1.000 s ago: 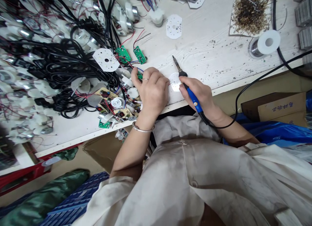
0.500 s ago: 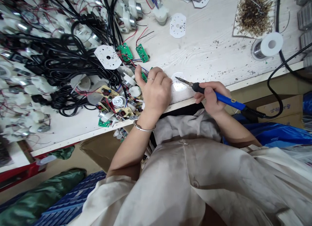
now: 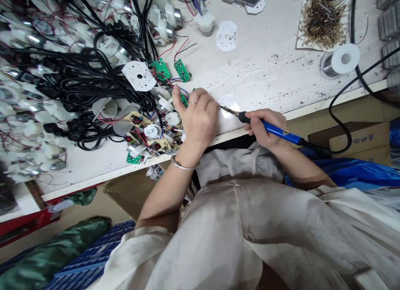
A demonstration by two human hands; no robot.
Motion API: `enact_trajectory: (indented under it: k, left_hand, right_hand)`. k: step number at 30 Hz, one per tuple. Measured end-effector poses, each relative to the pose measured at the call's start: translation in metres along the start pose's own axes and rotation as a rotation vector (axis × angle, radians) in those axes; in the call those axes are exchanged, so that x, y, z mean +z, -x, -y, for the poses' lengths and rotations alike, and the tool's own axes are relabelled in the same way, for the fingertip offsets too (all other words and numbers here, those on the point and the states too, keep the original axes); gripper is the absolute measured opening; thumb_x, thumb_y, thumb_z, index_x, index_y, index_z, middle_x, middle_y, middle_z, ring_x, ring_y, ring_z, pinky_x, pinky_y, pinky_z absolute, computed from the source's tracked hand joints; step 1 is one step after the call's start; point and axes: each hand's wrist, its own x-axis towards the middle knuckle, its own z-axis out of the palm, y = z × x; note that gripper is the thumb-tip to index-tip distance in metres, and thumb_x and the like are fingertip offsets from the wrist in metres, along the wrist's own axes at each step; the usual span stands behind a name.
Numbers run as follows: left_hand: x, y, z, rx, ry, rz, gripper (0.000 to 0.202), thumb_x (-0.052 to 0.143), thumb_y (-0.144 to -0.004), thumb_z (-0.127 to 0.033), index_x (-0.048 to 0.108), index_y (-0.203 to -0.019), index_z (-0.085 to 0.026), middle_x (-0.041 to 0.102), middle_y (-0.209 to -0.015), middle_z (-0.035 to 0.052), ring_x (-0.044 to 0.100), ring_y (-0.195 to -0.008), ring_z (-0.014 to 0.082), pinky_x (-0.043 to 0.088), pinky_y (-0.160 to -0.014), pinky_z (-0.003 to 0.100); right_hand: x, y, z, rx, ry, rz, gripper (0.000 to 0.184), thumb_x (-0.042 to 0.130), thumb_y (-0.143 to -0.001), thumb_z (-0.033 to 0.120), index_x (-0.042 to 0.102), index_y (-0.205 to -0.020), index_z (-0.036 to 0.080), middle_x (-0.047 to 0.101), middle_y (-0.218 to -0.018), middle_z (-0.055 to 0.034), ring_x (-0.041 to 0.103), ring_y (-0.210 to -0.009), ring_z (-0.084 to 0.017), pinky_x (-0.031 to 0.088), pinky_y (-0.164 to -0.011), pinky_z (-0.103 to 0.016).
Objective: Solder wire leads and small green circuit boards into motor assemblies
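Note:
My right hand point(image 3: 266, 126) is wrapped round the blue handle of a soldering iron point(image 3: 278, 131). The iron's tip points left, over a white octagonal LED board point(image 3: 230, 106) near the table's front edge, and reaches close to the fingertips of my other hand. My left hand point(image 3: 200, 115) is curled, knuckles up, at the left side of that board; what its fingers hold is hidden beneath it. Just behind the left hand lie small green circuit boards point(image 3: 182, 70) with red and black wires. A second white LED board point(image 3: 139, 76) rests on black cables to the left.
Black cables point(image 3: 103, 81) and white motor units point(image 3: 162, 23) heap over the table's left side. Another LED board point(image 3: 226, 36) lies farther back. At the right stand a solder spool point(image 3: 345, 58) and a tray of brown crumbs point(image 3: 323, 21). The iron's cord point(image 3: 346, 136) loops at right.
My right hand has moved the soldering iron left and slightly down, bringing its tip near my left fingertips. My left hand has stayed nearly in place.

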Motion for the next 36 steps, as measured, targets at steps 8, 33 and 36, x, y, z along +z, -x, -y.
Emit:
enact_trajectory:
  k: [8,33,36]
  left_hand:
    - [-0.004,-0.003,-0.003,-0.059,0.043,0.068,0.020,0.048,-0.102,-0.028,0.065,-0.090,-0.028,0.074,-0.110,0.0033,0.058,-0.130,0.0277,0.004,-0.129,0.071]
    - [-0.030,-0.015,-0.008,0.087,-0.173,-0.015,0.017,0.055,-0.099,-0.029,0.070,-0.096,-0.024,0.074,-0.115,0.0077,0.065,-0.117,0.0290,0.039,-0.116,0.061]
    - [-0.075,-0.030,0.010,-0.009,-0.207,0.010,0.022,0.052,-0.099,-0.035,0.072,-0.101,-0.024,0.074,-0.115,0.0096,0.066,-0.113,0.0306,0.049,-0.103,0.054]
  right_hand:
    - [0.006,0.004,-0.010,0.057,-0.069,-0.082,0.034,0.055,-0.098,0.052,0.073,-0.096,0.022,0.072,-0.061,0.0042,0.071,-0.054,-0.011,0.056,-0.053,-0.021]
    - [0.025,-0.008,-0.027,-0.381,0.420,-0.044,0.031,0.053,-0.101,0.031,0.061,-0.130,0.024,0.075,-0.110,-0.0074,0.075,-0.098,-0.018,0.064,-0.080,-0.027]
    - [0.023,-0.008,-0.024,-0.429,0.461,-0.079,0.029,0.057,-0.099,0.026,0.062,-0.127,0.022,0.075,-0.106,-0.0072,0.076,-0.094,-0.016,0.063,-0.079,-0.024]
